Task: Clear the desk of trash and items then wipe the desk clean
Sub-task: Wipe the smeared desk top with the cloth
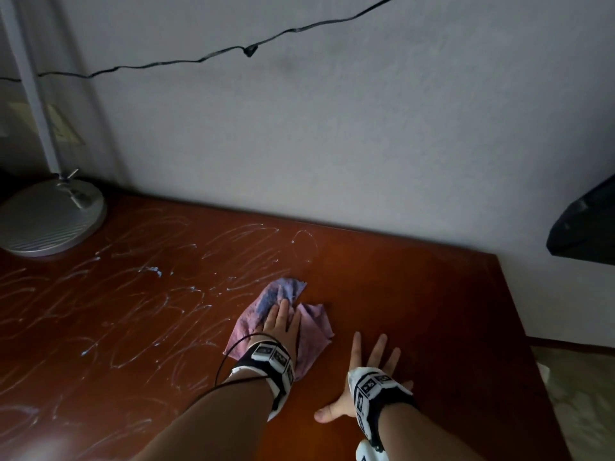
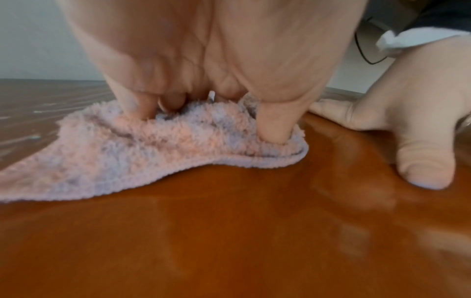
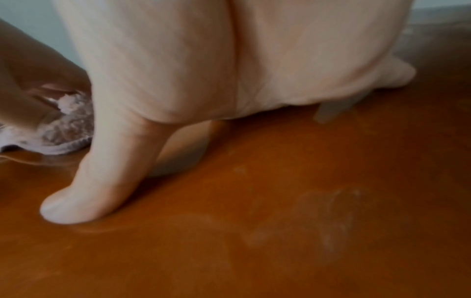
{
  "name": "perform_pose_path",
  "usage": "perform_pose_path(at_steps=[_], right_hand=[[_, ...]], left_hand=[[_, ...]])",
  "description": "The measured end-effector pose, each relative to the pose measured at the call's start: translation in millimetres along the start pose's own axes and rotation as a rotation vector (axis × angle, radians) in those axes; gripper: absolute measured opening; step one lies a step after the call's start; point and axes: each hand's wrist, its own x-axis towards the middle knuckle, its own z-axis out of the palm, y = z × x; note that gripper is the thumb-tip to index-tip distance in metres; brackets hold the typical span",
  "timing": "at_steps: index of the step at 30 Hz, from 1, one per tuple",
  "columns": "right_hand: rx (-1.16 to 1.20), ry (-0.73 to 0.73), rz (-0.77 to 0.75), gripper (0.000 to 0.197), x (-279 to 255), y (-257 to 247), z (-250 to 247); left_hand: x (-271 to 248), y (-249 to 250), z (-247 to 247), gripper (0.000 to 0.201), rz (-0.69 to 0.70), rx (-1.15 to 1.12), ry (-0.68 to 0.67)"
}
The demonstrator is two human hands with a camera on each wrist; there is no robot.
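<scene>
Two hands on the table: our left hand presses the cloth flat, fingers together; right hand, at 3 o'clock, fingers spread.

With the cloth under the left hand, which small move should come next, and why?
Probably slide the cloth leftward under the left hand. White streaks cover the desk toward the lamp base, while the side where the right hand rests flat looks clean.
</scene>
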Motion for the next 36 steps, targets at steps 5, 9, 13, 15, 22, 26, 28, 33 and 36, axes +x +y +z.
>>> perform_pose_path(at_steps=[5, 9, 13, 15, 22, 26, 28, 33, 36], right_hand=[[0.018, -0.012, 0.002, 0.161, 5.9, 0.4, 1.5], [0.012, 0.006, 0.006, 0.161, 9.4, 0.6, 6.1], [0.012, 0.027, -0.001, 0.161, 7.5, 1.8, 6.9], [0.013, 0.040, -0.004, 0.160, 5.4, 2.0, 7.9], [0.019, 0.041, 0.005, 0.160, 10.4, 1.2, 10.2], [0.034, 0.043, -0.006, 0.159, 13.3, 1.5, 13.4], [0.042, 0.045, -0.016, 0.160, 12.1, 2.4, 12.9], [0.053, 0.043, -0.028, 0.160, 10.6, 3.2, 11.6], [0.065, 0.047, -0.039, 0.160, 13.2, 3.7, 13.4]], left_hand=[[0.5, -0.7, 0.0, 0.098, 0.007, -0.006, -0.003], [19.3, 7.4, -21.1, 0.095, 0.013, -0.006, 0.051], [27.1, 9.9, -26.1, 0.091, 0.019, -0.009, 0.059], [21.1, 7.1, -21.3, 0.090, 0.014, 0.008, 0.036], [33.5, 9.2, -28.9, 0.097, 0.008, 0.037, 0.011], [63.8, 16.0, -40.1, 0.100, 0.011, 0.036, 0.057], [68.9, 17.5, -41.4, 0.099, 0.010, 0.048, 0.058], [69.0, 10.4, -32.0, 0.104, -0.013, 0.079, 0.006], [76.6, 11.0, -35.2, 0.107, -0.027, 0.092, 0.000]])
